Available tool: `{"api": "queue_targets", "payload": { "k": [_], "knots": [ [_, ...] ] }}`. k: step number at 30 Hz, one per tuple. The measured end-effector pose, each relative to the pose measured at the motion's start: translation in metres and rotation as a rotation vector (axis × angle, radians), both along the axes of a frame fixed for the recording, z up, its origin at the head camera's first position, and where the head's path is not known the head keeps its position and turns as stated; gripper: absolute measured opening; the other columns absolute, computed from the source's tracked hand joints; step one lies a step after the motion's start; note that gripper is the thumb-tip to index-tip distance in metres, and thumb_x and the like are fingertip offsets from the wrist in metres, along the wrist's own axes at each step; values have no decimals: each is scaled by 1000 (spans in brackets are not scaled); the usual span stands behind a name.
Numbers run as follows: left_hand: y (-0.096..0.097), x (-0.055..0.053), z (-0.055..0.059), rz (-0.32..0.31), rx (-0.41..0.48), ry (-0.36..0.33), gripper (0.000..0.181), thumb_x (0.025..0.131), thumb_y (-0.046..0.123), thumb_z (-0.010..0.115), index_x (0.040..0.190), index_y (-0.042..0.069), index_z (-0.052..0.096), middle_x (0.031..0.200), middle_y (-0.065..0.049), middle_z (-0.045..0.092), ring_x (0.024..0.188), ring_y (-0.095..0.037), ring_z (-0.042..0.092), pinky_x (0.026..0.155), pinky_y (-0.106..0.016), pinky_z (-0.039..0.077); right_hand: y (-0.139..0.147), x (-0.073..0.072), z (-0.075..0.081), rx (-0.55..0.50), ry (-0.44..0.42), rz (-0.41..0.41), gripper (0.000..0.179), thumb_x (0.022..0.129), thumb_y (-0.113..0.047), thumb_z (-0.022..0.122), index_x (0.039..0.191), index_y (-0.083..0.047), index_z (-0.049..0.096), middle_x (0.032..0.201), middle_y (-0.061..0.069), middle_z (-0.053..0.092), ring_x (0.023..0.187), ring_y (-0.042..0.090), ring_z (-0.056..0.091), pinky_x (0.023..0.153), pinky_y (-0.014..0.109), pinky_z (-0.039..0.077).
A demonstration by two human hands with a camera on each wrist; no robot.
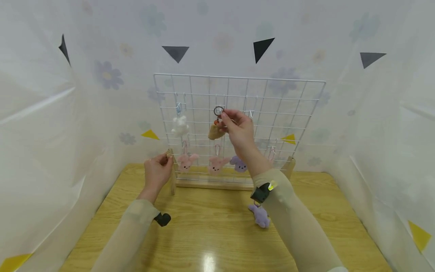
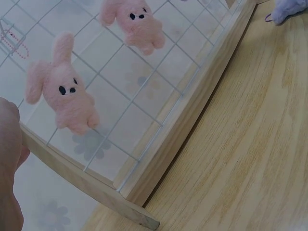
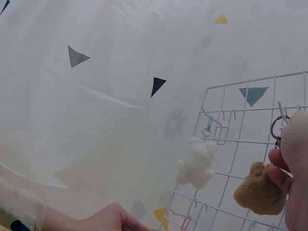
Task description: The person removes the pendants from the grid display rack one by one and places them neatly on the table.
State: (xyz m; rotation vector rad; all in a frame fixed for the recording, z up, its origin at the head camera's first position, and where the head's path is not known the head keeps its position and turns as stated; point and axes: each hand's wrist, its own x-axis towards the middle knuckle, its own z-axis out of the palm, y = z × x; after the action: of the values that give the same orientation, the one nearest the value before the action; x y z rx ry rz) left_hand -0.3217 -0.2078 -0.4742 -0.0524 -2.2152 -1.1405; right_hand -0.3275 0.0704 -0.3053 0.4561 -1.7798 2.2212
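Observation:
My right hand (image 1: 240, 130) pinches a brown plush keychain (image 3: 260, 192) by its chain, in front of the white wire grid rack (image 1: 239, 79). The keychain's dark metal ring (image 1: 219, 110) stands upright, right at a grid hook (image 3: 280, 107) in the right wrist view. At the rack's left end, my left hand (image 1: 158, 172) grips the top of the wooden side post (image 1: 172, 181) between thumb and fingers. A white plush keychain (image 1: 180, 126) hangs upper left on the rack. Below it hang two pink bunny plush keychains (image 2: 70, 96) and a purple one (image 1: 239, 164).
Another purple plush keychain (image 1: 261, 217) lies on the wooden table (image 1: 210, 223), beside my right forearm. Toward the rack's right side hangs a pink loop (image 1: 272, 153). A pale curtain with flowers and triangles (image 1: 221, 41) surrounds the table at the back and sides.

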Motion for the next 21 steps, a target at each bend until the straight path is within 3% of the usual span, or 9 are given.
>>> {"api": "queue_targets", "payload": {
  "k": [9,21],
  "knots": [
    [0,2,1,2,-7,-17,25,100,12,74,115,-7,78,95,-23,78,82,-33,78,70,-46,65,-3,-2,4,-29,29,-13,12,105,-6,68,109,4,71,96,7,72,78,16,67,74,28,60],
    [0,2,0,-8,-3,7,23,100,11,74,114,-6,78,94,-23,78,80,-32,78,69,-46,65,-6,10,8,-127,36,-15,16,104,-6,69,112,8,69,96,6,72,76,16,66,73,26,59]
  ]
}}
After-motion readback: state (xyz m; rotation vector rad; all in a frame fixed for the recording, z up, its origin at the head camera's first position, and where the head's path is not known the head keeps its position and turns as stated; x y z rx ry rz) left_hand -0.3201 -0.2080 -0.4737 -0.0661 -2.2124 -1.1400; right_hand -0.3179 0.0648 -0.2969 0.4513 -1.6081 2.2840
